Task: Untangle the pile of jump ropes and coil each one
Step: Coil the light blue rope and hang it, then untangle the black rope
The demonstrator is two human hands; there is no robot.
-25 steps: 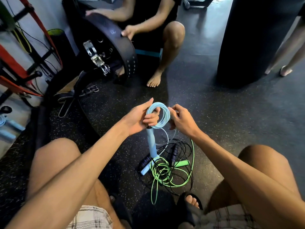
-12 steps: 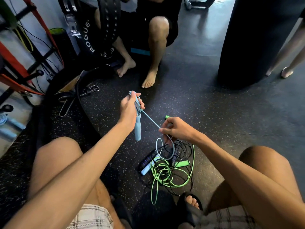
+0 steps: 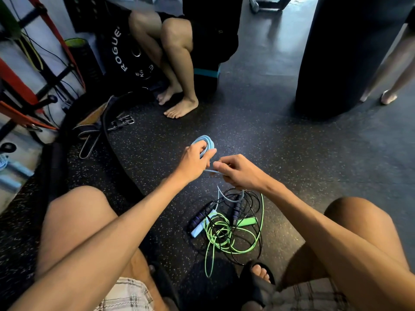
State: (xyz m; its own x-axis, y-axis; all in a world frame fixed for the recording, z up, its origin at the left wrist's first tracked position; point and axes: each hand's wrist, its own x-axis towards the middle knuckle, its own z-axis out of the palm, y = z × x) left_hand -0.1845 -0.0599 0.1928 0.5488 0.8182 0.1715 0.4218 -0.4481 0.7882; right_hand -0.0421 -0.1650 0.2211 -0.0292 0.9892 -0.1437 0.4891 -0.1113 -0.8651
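Blue rope coiled in your hands.
Your left hand (image 3: 195, 161) grips the light-blue rope (image 3: 205, 143) coil; your right hand (image 3: 238, 171) pinches its loose strand above the tangled pile (image 3: 229, 225) on the floor (image 3: 280, 153).

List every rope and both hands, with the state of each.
Light blue rope: partly coiled, loops held in the left hand, its tail running down to the pile.
Right hand: pinching the blue strand taut.
Green rope: loose, tangled on the floor.
Black rope: loose, tangled over the green one.
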